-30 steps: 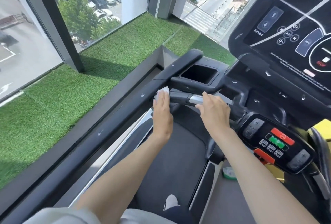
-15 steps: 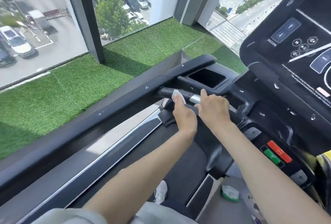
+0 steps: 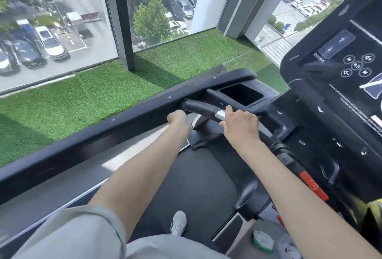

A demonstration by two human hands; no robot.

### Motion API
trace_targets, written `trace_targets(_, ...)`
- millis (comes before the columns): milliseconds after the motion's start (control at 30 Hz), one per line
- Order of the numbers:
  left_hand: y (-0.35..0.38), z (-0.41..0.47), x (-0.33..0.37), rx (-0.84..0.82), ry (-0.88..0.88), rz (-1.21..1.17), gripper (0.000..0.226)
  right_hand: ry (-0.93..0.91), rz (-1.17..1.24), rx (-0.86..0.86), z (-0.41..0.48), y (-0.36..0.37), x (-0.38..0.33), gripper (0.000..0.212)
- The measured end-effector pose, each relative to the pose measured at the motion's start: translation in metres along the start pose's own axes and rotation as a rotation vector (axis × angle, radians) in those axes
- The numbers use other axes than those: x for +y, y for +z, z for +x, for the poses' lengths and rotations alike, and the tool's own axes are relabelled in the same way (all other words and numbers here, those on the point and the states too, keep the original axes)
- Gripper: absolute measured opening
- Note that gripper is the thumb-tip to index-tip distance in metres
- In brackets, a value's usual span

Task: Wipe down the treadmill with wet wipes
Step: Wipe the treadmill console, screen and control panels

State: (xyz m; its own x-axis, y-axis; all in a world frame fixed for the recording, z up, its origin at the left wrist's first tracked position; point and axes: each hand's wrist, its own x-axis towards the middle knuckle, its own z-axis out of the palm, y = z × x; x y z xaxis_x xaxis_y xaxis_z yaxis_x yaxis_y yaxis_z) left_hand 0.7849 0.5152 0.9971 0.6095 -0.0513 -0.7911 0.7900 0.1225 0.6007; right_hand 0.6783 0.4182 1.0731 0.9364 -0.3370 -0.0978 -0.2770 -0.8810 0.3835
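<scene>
Head view: left hand (image 3: 178, 121) has moved off the handlebar (image 3: 198, 107) top to its rail end. Its fingers curl under and the wet wipe is hidden, so grip cannot be told. Right hand (image 3: 240, 124) fingers wrap the handlebar beside it. Handlebar top is probably wiped.

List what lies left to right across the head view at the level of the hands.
Black side rail → left hand → black curved handlebar → silver metal sensor band → right hand → black console panel with white symbols
</scene>
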Motion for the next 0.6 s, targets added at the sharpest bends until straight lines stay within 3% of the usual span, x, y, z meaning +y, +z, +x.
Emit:
trace_targets(67, 0.015, -0.007, 0.001, -0.013, 0.068, -0.046, 0.035, -0.004, 0.009, 0.003, 0.000, 0.001, 0.001, 0.034)
trace_targets(167, 0.026, -0.025, -0.018, 0.035, 0.250, 0.069, 0.023, -0.017, 0.020, 0.014, -0.001, 0.004, 0.001, 0.029)
trace_targets(267, 0.009, -0.042, -0.048, -0.233, 0.508, 0.187, 0.032, -0.037, -0.022, 0.034, -0.002, 0.005, 0.003, 0.032)
trace_targets(333, -0.008, -0.043, -0.058, -0.373, 0.564, 0.208, 0.037, -0.045, -0.048, 0.037, -0.003, 0.005, 0.003, 0.038)
trace_targets(400, -0.025, -0.030, -0.058, -0.213, 0.522, 0.217, 0.047, -0.050, -0.060, 0.035, -0.004, 0.005, 0.003, 0.038)
trace_targets(467, -0.031, 0.002, -0.055, -0.003, 0.346, 0.163, 0.050, -0.050, -0.071, 0.032, -0.002, 0.005, 0.002, 0.039)
trace_targets(533, -0.026, 0.026, -0.044, 0.064, 0.184, 0.077, 0.041, -0.048, -0.072, 0.025, -0.002, 0.004, 0.001, 0.040)
trace_targets(600, -0.011, 0.031, -0.030, 0.076, 0.166, -0.007, 0.022, -0.037, -0.064, 0.024, -0.003, 0.004, 0.002, 0.039)
